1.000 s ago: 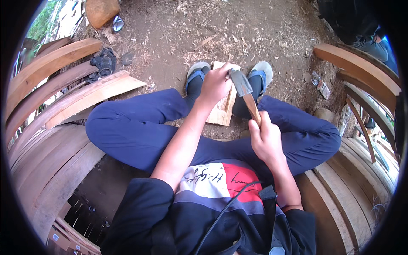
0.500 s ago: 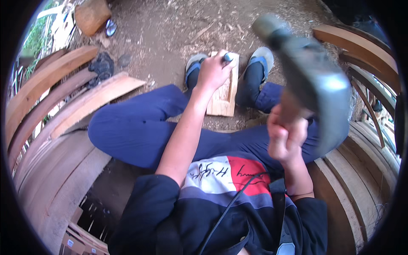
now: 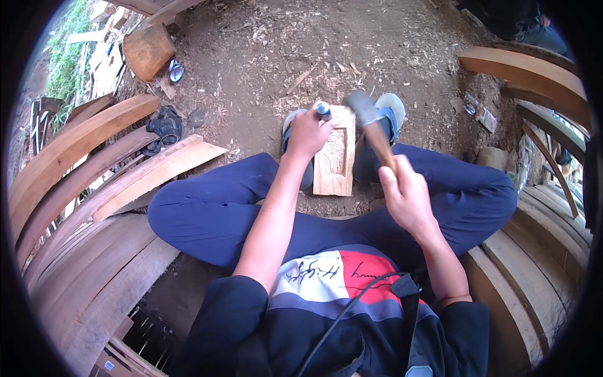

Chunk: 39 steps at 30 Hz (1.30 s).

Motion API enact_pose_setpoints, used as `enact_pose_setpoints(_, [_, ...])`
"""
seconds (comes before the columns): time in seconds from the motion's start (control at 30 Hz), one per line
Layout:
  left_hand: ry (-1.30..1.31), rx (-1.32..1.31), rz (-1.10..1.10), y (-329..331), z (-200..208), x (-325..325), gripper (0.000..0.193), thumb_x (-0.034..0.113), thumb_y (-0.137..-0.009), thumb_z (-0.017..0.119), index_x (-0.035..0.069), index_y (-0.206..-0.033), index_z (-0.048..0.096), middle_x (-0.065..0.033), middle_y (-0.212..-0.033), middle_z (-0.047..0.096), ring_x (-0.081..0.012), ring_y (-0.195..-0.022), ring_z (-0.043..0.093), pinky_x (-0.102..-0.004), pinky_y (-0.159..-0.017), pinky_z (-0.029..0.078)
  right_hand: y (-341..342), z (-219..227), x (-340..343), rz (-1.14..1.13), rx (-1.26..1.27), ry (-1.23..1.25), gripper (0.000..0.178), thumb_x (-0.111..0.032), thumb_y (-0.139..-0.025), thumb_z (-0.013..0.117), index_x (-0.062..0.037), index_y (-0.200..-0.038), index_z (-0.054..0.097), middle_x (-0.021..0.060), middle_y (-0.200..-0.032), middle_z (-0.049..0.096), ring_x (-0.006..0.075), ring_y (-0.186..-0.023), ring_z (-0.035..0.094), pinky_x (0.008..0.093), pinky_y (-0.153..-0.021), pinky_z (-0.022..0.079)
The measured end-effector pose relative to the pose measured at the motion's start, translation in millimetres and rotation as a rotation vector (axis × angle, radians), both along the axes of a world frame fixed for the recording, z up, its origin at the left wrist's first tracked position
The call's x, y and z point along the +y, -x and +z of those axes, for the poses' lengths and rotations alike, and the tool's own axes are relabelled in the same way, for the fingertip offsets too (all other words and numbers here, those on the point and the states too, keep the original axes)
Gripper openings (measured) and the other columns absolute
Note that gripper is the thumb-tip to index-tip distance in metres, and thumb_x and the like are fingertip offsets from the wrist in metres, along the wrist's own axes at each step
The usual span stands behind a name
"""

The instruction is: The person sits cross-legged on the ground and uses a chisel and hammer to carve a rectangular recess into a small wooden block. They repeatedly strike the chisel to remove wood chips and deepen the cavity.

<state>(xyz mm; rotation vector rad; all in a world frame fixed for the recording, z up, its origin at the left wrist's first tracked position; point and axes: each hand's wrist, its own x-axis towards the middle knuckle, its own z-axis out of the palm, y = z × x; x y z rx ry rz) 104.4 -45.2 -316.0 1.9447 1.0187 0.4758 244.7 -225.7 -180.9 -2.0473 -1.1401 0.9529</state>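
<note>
Between my feet lies a pale wooden block with a shallow rectangular recess cut into its face. My left hand is closed round an upright chisel over the block's left side. Only the round, bluish butt of the chisel shows; its blade is hidden below my fingers. My right hand grips the wooden handle of a hammer. The hammer's metal head, blurred by motion, is just right of the chisel butt and apart from it.
Curved timber pieces are stacked at the left, and more curved boards at the right. A log stump stands at the far left. Wood chips cover the dirt ground. A person's dark-clothed leg shows at the far right.
The hammer has come down and forward from its raised position near the camera to close beside the chisel. My left hand still holds the chisel over the block.
</note>
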Motion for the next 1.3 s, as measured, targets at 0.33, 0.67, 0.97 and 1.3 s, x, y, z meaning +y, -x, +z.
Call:
enact_pose_setpoints(0.33, [-0.044,0.023,-0.068,-14,5,2,0.028,0.019,-0.08,0.071,0.006,-0.103,0.061,-0.0181,-0.081,0.068,-0.0386,-0.079,0.067,-0.0455,-0.071,0.052,-11,11,14,0.076,-0.034,-0.086,0.019,-0.017,-0.094,0.06,-0.0016,-0.102,0.053,0.0176,-0.061,0.055,0.0374,-0.059,0.063,0.0399,-0.053,0.046])
enact_pose_setpoints(0.67, [-0.129,-0.054,-0.026,-14,2,-10,0.027,0.016,-0.079,0.072,0.01,-0.105,0.066,-0.0175,-0.08,0.068,-0.0366,-0.078,0.067,-0.0422,-0.068,0.053,-6,39,15,0.097,0.048,-0.04,0.021,-0.019,-0.095,0.058,0.001,-0.101,0.053,0.0186,-0.064,0.057,0.037,-0.062,0.065,0.0392,-0.055,0.049])
enact_pose_setpoints(0.97, [-0.079,-0.043,-0.057,-13,5,-6,0.033,0.017,-0.079,0.073,0.009,-0.109,0.063,-0.0177,-0.083,0.068,-0.0362,-0.079,0.067,-0.0424,-0.068,0.053,-3,31,15,0.078,0.039,0.104,0.02,-0.018,-0.095,0.057,0.0015,-0.098,0.052,0.022,-0.066,0.058,0.0425,-0.066,0.064,0.0451,-0.055,0.048])
enact_pose_setpoints(1.3, [-0.195,-0.043,-0.054,-6,-6,-10,0.033,0.016,-0.079,0.073,0.008,-0.109,0.063,-0.0203,-0.087,0.068,-0.0373,-0.083,0.067,-0.0443,-0.071,0.052,-1,49,11,0.026,0.059,-0.117,0.02,-0.015,-0.094,0.059,0.0017,-0.103,0.053,0.0192,-0.067,0.06,0.0371,-0.063,0.066,0.0409,-0.058,0.049])
